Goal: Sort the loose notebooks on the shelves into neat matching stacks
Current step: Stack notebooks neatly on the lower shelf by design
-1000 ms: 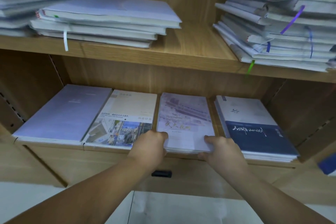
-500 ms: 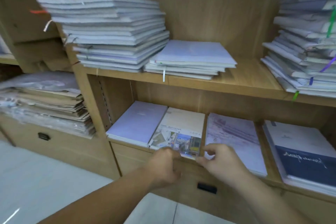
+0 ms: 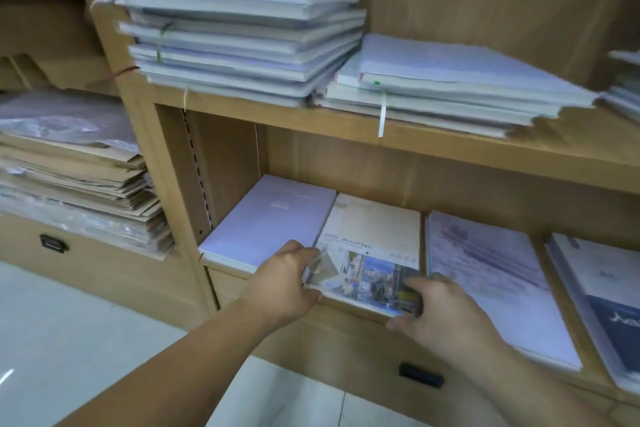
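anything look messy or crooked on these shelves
Yes. The tall stack on the upper shelf is ragged: its notebooks sit twisted at different angles and overhang the front edge. The short stack beside it is fanned too.

Pale wooden shelf unit (image 3: 162,163). Lower shelf, left to right: plain lilac notebook stack (image 3: 270,222); cream notebook stack with street-photo cover (image 3: 374,232); lilac printed notebook stack (image 3: 491,277); white-and-navy notebook stack (image 3: 602,295). Left hand (image 3: 287,284) grips the cream stack's near left corner, right hand (image 3: 446,312) its near right corner. Upper shelf: tall grey-white notebook pile (image 3: 235,28), with shorter white notebook pile (image 3: 450,90) touching its right side.
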Demonstrator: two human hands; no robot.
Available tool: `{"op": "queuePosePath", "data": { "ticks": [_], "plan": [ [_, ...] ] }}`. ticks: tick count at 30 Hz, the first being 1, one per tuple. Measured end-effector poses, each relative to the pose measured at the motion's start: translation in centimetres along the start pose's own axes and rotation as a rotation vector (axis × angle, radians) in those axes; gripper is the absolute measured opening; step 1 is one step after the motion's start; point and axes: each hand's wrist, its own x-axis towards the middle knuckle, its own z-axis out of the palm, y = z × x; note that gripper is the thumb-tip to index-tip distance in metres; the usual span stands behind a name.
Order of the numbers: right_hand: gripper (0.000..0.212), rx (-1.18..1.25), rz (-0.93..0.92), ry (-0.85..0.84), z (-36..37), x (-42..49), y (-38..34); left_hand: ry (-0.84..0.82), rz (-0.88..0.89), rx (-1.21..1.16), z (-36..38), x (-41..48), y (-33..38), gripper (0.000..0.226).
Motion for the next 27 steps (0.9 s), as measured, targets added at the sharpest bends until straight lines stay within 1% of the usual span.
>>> {"op": "queuePosePath", "data": {
  "ticks": [4,7,9,11,13,14,15,17,19,20,22,24,27],
  "plan": [
    [0.069,-0.047,0.022,0.014,0.2,0.4,-0.6,-0.026,0.053,0.171,0.3,-0.6,0.8,0.035],
    [0.090,-0.165,0.006,0.011,-0.4,0.6,-0.6,-0.038,0.066,0.241,0.2,-1.3,1.7,0.030],
    [0.103,-0.137,0.009,0.026,-1.3,0.9,0.0,-0.024,0.082,0.271,-0.2,-1.6,2.7,0.035],
    [0.109,0.004,-0.008,0.019,-2.3,1.0,1.2,0.003,0.115,0.228,0.0,-1.7,4.0,0.040],
    [0.106,0.179,-0.034,0.026,-3.2,0.6,2.7,0.006,0.151,0.108,0.6,-1.8,6.1,0.044],
    [0.106,0.210,-0.027,0.040,-3.6,0.3,3.6,-0.002,0.173,0.054,1.2,-1.7,7.3,0.042],
    [0.109,0.193,0.000,0.053,-3.9,-0.1,4.7,-0.024,0.197,0.019,2.0,-1.5,8.6,0.038],
    [0.121,0.066,0.113,0.046,-4.0,-0.9,7.2,-0.084,0.253,-0.010,3.7,-0.9,11.3,0.033],
    [0.126,-0.014,0.233,-0.002,-3.9,-2.0,9.7,-0.142,0.301,-0.015,5.5,-0.4,13.6,0.039],
    [0.124,-0.003,0.270,-0.028,-3.8,-2.4,10.7,-0.164,0.302,0.000,6.2,0.0,14.4,0.044],
    [0.110,0.025,0.288,-0.052,-3.5,-2.8,12.4,-0.197,0.270,0.049,7.3,0.6,15.4,0.050],
    [0.098,0.040,0.274,-0.034,-3.4,-2.9,13.6,-0.219,0.248,0.082,8.0,1.0,16.0,0.047],
    [0.099,0.080,0.273,-0.015,-3.3,-2.8,14.8,-0.227,0.255,0.099,8.5,1.3,16.5,0.038]
  ]
}}
